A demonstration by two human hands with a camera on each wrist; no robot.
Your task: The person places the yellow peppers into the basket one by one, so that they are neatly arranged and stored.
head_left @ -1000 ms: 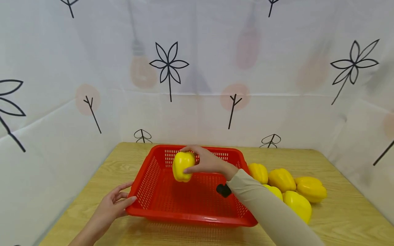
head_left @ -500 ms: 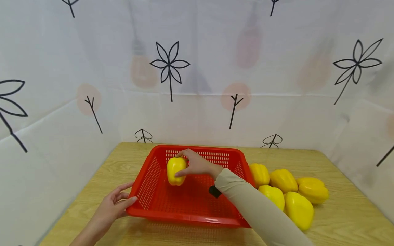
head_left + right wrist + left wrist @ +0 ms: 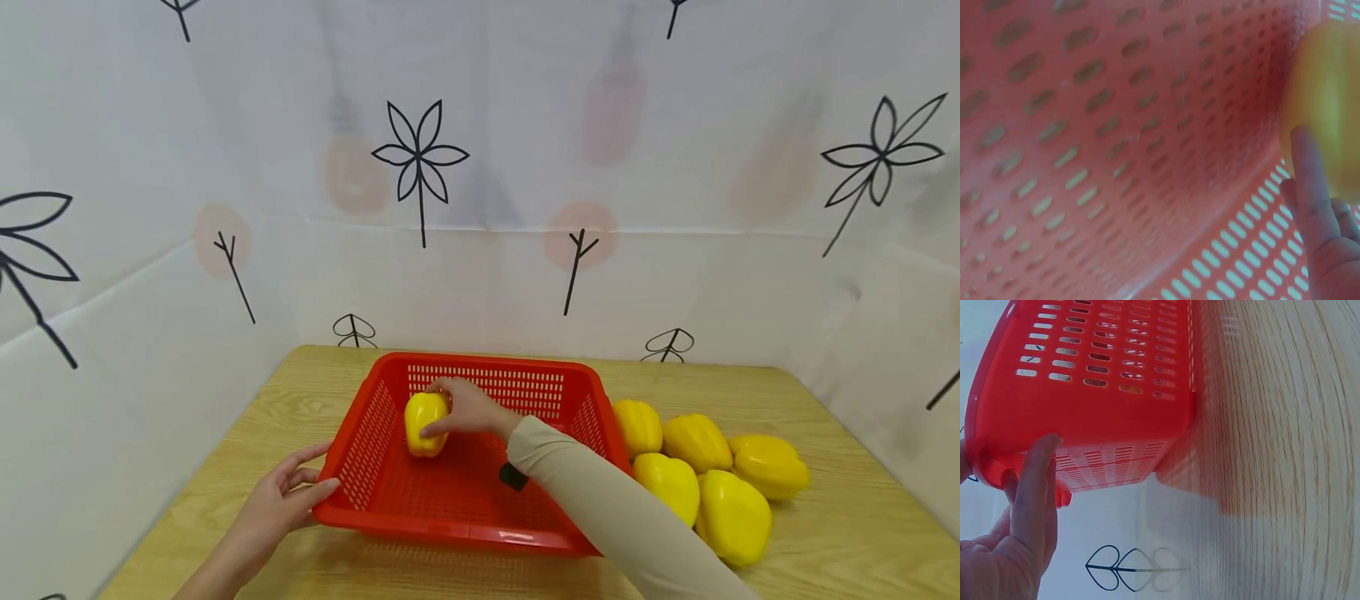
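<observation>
A red plastic basket (image 3: 465, 529) with slotted walls stands on the wooden table. Inside it, near the left back part, my right hand (image 3: 472, 410) grips a yellow bell pepper (image 3: 423, 423) between thumb and fingers. The right wrist view has the same bell pepper (image 3: 1325, 94) at its right edge, low by the slotted floor, with the thumb lying along it. My left hand (image 3: 276, 498) pinches the basket's near left corner, thumb over the rim. In the left wrist view, fingers (image 3: 1035, 481) of that hand press the outside of the basket wall (image 3: 1104, 419).
Right of the basket lie several more yellow bell peppers (image 3: 696, 443) in a loose group on the wooden table (image 3: 262, 417). A white patterned cloth (image 3: 495, 192) hangs behind the table and along its sides. A dark wrist camera (image 3: 513, 476) sits under my right wrist.
My right hand has carried the bell pepper a little left and lowered it toward the basket floor. The left hand keeps its hold on the rim. The view has shifted slightly.
</observation>
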